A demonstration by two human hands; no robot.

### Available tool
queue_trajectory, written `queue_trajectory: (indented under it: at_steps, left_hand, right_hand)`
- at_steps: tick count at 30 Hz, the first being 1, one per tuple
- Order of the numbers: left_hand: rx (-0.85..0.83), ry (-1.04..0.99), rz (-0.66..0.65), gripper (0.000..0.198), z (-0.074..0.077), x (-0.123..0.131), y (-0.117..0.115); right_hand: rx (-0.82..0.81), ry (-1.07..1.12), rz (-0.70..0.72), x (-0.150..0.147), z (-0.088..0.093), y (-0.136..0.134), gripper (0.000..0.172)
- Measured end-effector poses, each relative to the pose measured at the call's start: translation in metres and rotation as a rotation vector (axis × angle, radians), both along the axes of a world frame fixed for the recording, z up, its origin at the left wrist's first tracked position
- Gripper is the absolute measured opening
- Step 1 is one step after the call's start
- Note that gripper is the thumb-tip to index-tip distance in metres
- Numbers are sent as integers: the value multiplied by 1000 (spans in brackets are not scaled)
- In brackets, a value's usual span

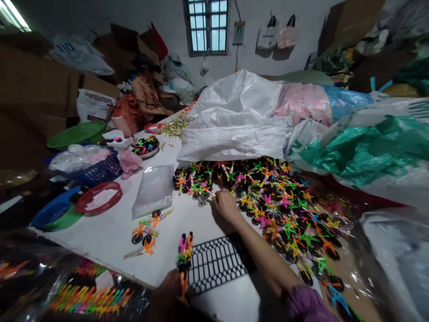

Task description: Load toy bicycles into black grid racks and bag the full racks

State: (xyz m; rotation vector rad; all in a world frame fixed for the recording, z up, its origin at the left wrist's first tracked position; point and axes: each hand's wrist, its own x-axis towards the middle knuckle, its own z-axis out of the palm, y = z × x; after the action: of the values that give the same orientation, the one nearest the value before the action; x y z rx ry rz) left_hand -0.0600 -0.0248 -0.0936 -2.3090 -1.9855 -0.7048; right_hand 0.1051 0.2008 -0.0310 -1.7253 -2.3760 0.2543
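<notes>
My right hand reaches to the near edge of a heap of small colourful toy bicycles with black wheels. Its fingers are pinched together beside a few of them; what lies between the fingertips is hard to make out. Low in the view and in shadow, my left hand grips a few toy bicycles, pink, green, yellow and orange, at the left end of a black plastic rack. The rack has a lattice of slots and lies under my right forearm. Several orange toy bicycles with candy-like tubes lie apart to the left.
A stack of clear plastic bags lies on the white table. Red basin and blue basket stand left. A big white sack borders the heap behind. Another person sits at the far left.
</notes>
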Motion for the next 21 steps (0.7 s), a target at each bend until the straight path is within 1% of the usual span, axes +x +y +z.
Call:
queue_trajectory:
  at_steps: [3, 6, 9, 11, 14, 16, 18, 19, 21]
  left_hand:
    - [-2, -4, 16, 16, 1, 3, 1]
    - [7, 23, 26, 10, 3, 7, -6]
    - [10, 24, 50, 10, 7, 12, -14]
    - [18, 6, 67, 10, 11, 14, -17]
    - [-1, -27, 77, 9, 14, 17, -17]
    - [-14, -37, 86, 10, 14, 18, -17]
    - [-19, -52, 106, 11, 13, 18, -16]
    - [-21, -64, 111, 11, 13, 18, -16]
    - [-34, -93, 101, 11, 12, 18, -15]
  right_hand:
    - [-16, -79, 110, 23, 0, -40, 24]
    - [-37, -131, 168, 27, 0, -64, 23]
    - [-11, -126, 205, 20, 0, -68, 26]
    - [-46, -111, 227, 15, 3, -66, 26]
    - [-112, -77, 220, 16, 11, -68, 20]
    - [-156, 71, 192, 20, 16, -80, 19]
    - [-229, 327, 165, 24, 16, -101, 21]
    - [-274, 451, 157, 24, 13, -114, 20]
    - [-366, 622, 157, 21, 2, -143, 17]
